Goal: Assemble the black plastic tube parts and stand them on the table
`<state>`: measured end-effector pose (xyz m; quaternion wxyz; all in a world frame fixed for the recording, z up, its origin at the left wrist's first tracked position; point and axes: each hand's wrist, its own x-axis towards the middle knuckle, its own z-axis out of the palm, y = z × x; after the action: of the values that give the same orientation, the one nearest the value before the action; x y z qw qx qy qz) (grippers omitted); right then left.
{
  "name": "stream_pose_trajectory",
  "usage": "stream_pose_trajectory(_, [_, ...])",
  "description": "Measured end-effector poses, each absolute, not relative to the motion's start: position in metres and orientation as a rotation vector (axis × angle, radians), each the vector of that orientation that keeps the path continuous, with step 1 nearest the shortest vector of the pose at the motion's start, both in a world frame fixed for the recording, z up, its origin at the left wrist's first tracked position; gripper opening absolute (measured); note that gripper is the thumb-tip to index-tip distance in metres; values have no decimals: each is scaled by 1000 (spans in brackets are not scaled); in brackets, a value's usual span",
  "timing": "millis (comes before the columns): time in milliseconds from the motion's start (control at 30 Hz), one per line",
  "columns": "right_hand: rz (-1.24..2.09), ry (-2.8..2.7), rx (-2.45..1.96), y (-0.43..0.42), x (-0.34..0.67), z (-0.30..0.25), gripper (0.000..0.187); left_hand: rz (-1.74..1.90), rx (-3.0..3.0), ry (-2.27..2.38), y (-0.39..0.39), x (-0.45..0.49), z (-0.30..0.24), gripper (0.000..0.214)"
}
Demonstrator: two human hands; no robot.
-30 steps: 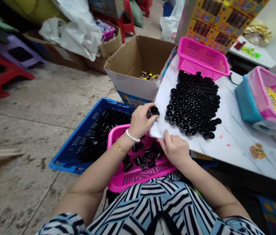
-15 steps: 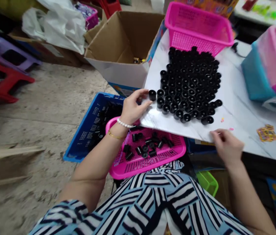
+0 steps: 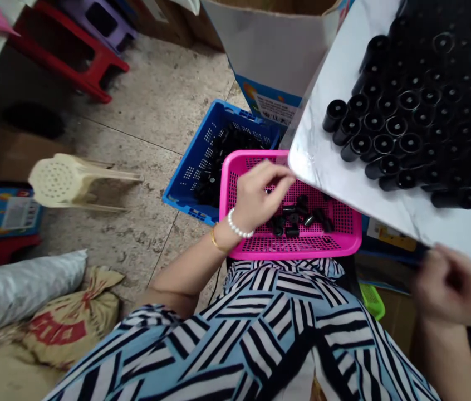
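Observation:
My left hand [image 3: 263, 192] hovers over the pink basket [image 3: 292, 254] at the table's corner. Its fingers are bent, with a gap between thumb and forefinger and nothing visible in it. Several short black cylinders [image 3: 292, 231] lie loose in that basket. My right hand [image 3: 455, 284], smeared by motion, is curled closed at the table's front edge; whatever its fingers may hold is hidden. Between and beyond my hands, black cylinders [image 3: 383, 143] stand packed in a block on the white table [image 3: 323, 167], hollow ends up.
A blue crate [image 3: 177, 192] with more black pieces stands on the floor left of the basket. Behind it rises a cardboard box [image 3: 277, 50]. A cream stool [image 3: 58, 179], a red stool [image 3: 93, 75] and a tied sack [image 3: 74, 317] are at the left.
The view has swung down and left. My left hand has left the row's end cylinder and come back over the pink basket. My right hand stays by the table edge, now blurred.

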<state>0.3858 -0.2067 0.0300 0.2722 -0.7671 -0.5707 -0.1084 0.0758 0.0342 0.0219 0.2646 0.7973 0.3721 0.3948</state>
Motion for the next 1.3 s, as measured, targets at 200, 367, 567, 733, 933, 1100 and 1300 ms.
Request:
stream_pose_trajectory(200, [431, -2242, -2067, -132, 305, -23, 55, 170, 2426, 800, -21, 57, -32, 51])
stream_pose_trajectory(367, [839, -2472, -2170, -122, 291, -34, 67, -221, 2426, 604, -28, 43, -29, 51])
stream_pose_trajectory(567, [685, -2236, -2073, -90, 287, -18, 36, -117, 2326, 379, -24, 39, -21, 20])
stream_pose_trajectory(733, [710, -2251, -2010, -38, 264, -49, 35, -48, 2243, 479, -19, 49, -26, 24])
stream_pose_trajectory(933, [927, -1837, -1905, -56, 276, -64, 34, 224, 2361, 1140, -4, 53, -39, 26])
stream_pose_trajectory(1100, [1380, -1056, -1622, -89, 297, -42, 45, 48, 2599, 1130, 3, 68, -60, 50])
stream_pose_trajectory(1300, [1323, -962, -1614, -111, 304, -39, 36, 23, 2695, 958, -2, 86, -62, 31])
